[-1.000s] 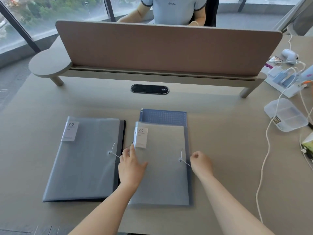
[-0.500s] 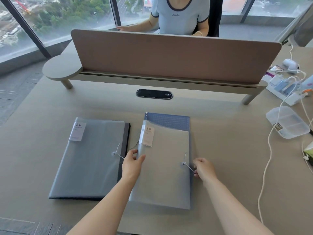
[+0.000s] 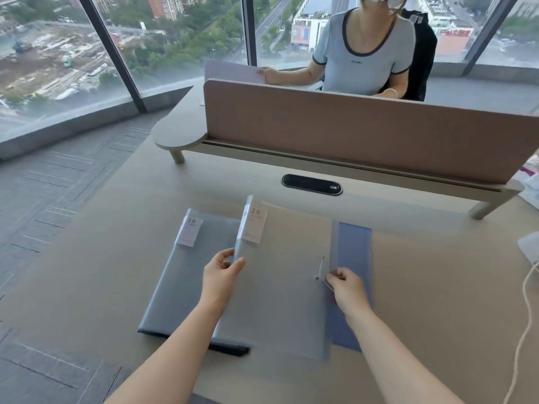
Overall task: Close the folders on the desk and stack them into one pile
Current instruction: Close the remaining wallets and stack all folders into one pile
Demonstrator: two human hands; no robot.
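Head view, placed against the black oval cable grommet (image 3: 311,184) set in the beige desk (image 3: 437,287). A closed grey plastic folder with a dark spine (image 3: 180,287) lies flat on the desk, toward the viewer and to the left of the grommet; its long axis runs from the viewer away toward the grommet, leaning slightly right, and its white "20" label (image 3: 189,231) sits at the far end. Straight toward the viewer from the grommet is a translucent frosted folder (image 3: 283,275), long axis also running near to far, its own white "20" label (image 3: 253,225) at the far left corner. Its left edge is lifted and overlaps the grey folder's right side. A blue sheet-like folder (image 3: 354,258) shows beneath it along its right side.

The left hand (image 3: 221,275) pinches the frosted folder's raised left edge, thumb on the side nearer the grey folder, fingers curled onto the cover. The right hand (image 3: 345,287) is loosely curled at the frosted folder's right edge, fingertips nipping the thin elastic closure cord (image 3: 321,268) beside its small button.

Beyond the brown divider panel (image 3: 364,132) behind the grommet, another person (image 3: 367,53) sits holding a pale sheet (image 3: 233,72).
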